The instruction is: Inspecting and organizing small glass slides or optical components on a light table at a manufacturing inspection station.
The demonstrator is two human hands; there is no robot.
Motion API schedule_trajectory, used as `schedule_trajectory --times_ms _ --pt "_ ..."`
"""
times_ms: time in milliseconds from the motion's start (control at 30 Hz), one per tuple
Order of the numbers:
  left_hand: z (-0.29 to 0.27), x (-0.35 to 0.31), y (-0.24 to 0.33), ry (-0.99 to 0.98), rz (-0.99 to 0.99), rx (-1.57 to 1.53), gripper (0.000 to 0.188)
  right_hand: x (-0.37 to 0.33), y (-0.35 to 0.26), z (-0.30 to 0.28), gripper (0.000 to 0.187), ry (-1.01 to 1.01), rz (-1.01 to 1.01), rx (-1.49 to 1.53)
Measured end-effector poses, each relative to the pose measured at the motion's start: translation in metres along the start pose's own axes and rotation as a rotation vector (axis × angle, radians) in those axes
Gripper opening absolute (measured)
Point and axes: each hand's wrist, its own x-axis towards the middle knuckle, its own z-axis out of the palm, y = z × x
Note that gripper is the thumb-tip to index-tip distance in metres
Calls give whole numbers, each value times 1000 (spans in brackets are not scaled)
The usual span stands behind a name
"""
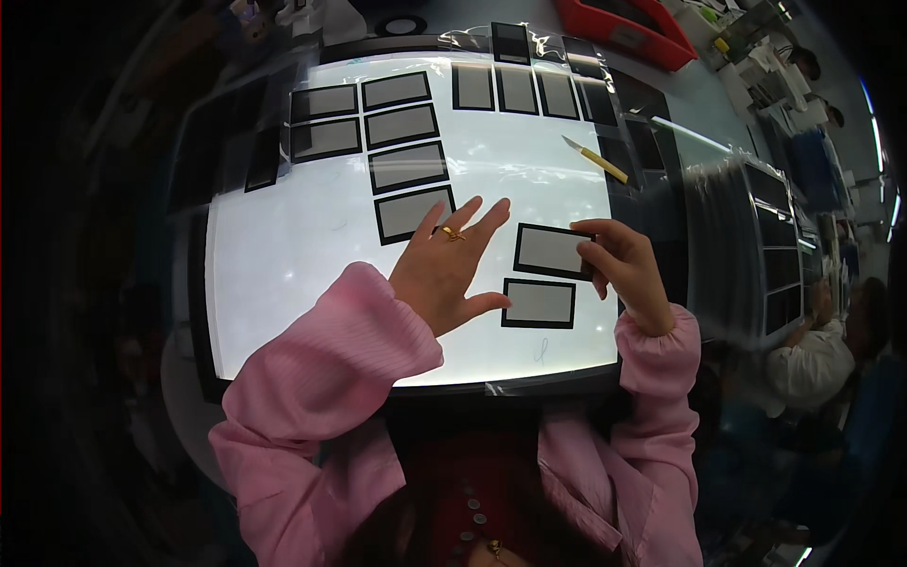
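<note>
Head view: bordered panel [548, 250] is pinched at its right end by the right grip [625, 263], right of frame centre; left grip [437, 265] is spread open, thumb at left edge of second panel [540, 303]. Bordered panel: flat rectangle, grey inside, black rim.

The left hand [439, 260] is over the table [283, 255]. Four panels [407, 168] go in a line ahead of it, and its fingers reach over the edge of the nearest one. Two more panels [326, 139] sit left of the line's far end. The right hand [635, 274] has one panel [550, 250] by its right end. Just behind that, nearer the body, lies a lower panel [539, 304], by the left thumb. A knife [600, 161] lies ahead of the right hand. Far past both hands is a tray [605, 34].
</note>
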Motion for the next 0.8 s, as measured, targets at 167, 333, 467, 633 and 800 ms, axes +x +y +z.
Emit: schedule_trajectory --times_ms 167,333,467,633,800 --pt "3 5 -2 -142 -77 156 114 4 3 3 22 6 37 -55" --pt "2 5 -3 -125 -75 138 114 5 3 5 22 0 56 -109" --pt "3 5 -4 -116 -70 141 116 6 5 5 23 -8 42 -127" --pt "4 6 -3 -109 -71 129 116 7 7 7 24 3 11 -132" --pt "4 5 -4 -75 -52 120 113 7 6 9 23 23 2 -154"
